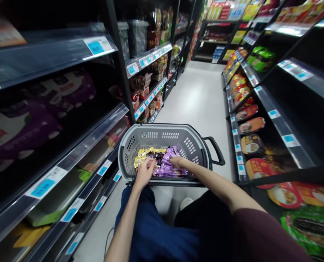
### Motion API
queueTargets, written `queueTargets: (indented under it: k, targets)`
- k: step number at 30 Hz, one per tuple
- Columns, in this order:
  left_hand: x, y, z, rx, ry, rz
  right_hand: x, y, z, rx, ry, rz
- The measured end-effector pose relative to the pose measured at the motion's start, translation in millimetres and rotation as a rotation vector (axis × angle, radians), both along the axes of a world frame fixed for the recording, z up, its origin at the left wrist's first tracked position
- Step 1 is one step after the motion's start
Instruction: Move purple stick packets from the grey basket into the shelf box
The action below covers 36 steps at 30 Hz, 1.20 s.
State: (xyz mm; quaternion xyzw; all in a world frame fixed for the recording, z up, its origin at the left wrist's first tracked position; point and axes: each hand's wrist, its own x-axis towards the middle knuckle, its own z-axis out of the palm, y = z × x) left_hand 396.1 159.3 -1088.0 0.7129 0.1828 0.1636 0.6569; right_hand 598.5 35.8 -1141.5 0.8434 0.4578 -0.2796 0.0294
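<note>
Maroon sleeve (262,229) and blue cloth (151,225) over a leg lie nearest the head camera through which I observe the scene, both on the near side of the grey basket (167,127), taken here as landmark. Dark shelving (50,54), the largest structure, rises to the left of the basket and bears large purple packs (69,91); opposing shelving (300,153) stands to its right, with green packages (309,225) low on the near side. Pale floor (197,87) extends beyond the basket between the two. The basket itself has perforated walls and a black handle (220,157) projecting from its right end. Inside, small packets lie in three groups: purple packets (168,170) toward the right, yellow packets (140,157) toward the left, black packets (158,156) between. I see the left hand (146,169) over the basket's near rim, thumb and fingers drawn together beside the packets; whether anything is pinched I cannot tell. The right hand (177,163) reaches in among the purple packets, fingertips largely hidden, so I cannot tell their spread or grip. Smallest are price labels (43,187) on shelf edges flanking the basket.
</note>
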Motion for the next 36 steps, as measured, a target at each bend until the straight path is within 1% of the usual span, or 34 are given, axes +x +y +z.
queueTargets:
  k: [2, 3, 5, 7, 9, 11, 12, 14, 15, 17, 19, 20, 22, 24, 27, 31, 36]
  targets:
    - [0.2, -0.4, -1.5, -0.018, -0.007, 0.015, 4.2, 0.5, 12.6, 0.011, -0.007, -0.021]
    - [0.1, -0.7, -2.3, -0.014, -0.012, 0.03, 7.5, 2.2, 22.2, 0.033, -0.019, -0.028]
    - [-0.2, -1.5, -3.7, 0.029, -0.033, 0.089, 14.6, 8.3, 47.7, 0.122, -0.051, -0.033]
    - [-0.2, -2.1, -4.8, 0.084, -0.063, 0.174, 18.4, 17.2, 77.5, 0.243, -0.084, -0.031]
    - [-0.2, -2.3, -5.8, 0.109, -0.097, 0.246, 14.2, 26.5, 104.4, 0.365, -0.113, -0.024]
    - [-0.7, -2.3, -7.0, 0.099, -0.123, 0.266, 0.4, 33.5, 121.0, 0.566, -0.034, -0.078]
    - [-1.1, -2.2, -7.7, 0.086, -0.129, 0.255, -9.3, 35.8, 124.4, 0.688, 0.058, -0.13]
    - [-2.4, -2.0, -9.0, 0.055, -0.116, 0.208, -31.1, 38.7, 123.1, 0.917, 0.282, -0.265]
    - [-3.0, -1.7, -9.6, 0.044, -0.101, 0.184, -41.9, 39.9, 120.0, 1.003, 0.378, -0.335]
    - [-4.3, -0.9, -10.5, 0.033, -0.079, 0.167, -60.3, 43.1, 113.7, 1.101, 0.511, -0.464]
    - [-5.3, 0.2, -10.4, 0.028, -0.066, 0.178, -73.1, 46.9, 111.9, 1.159, 0.636, -0.584]
    - [-5.6, 0.8, -9.9, 0.021, -0.06, 0.186, -77.1, 48.8, 113.0, 1.169, 0.701, -0.623]
    - [-5.7, 1.9, -8.3, 0.0, -0.044, 0.204, -81.0, 51.8, 116.9, 1.159, 0.79, -0.651]
    - [-4.9, 3.0, -6.4, -0.026, -0.035, 0.23, -81.3, 53.7, 119.1, 1.136, 0.812, -0.649]
    - [-3.5, 4.0, -4.1, -0.055, -0.024, 0.257, -80.7, 55.0, 116.0, 1.109, 0.828, -0.659]
    - [-5.0, 3.2, -1.0, -0.049, -0.032, 0.236, -85.7, 54.9, 110.9, 1.134, 0.904, -0.709]
    - [-7.4, -0.3, 5.8, -0.082, -0.057, 0.211, -93.3, 51.9, 113.2, 1.175, 0.982, -0.782]
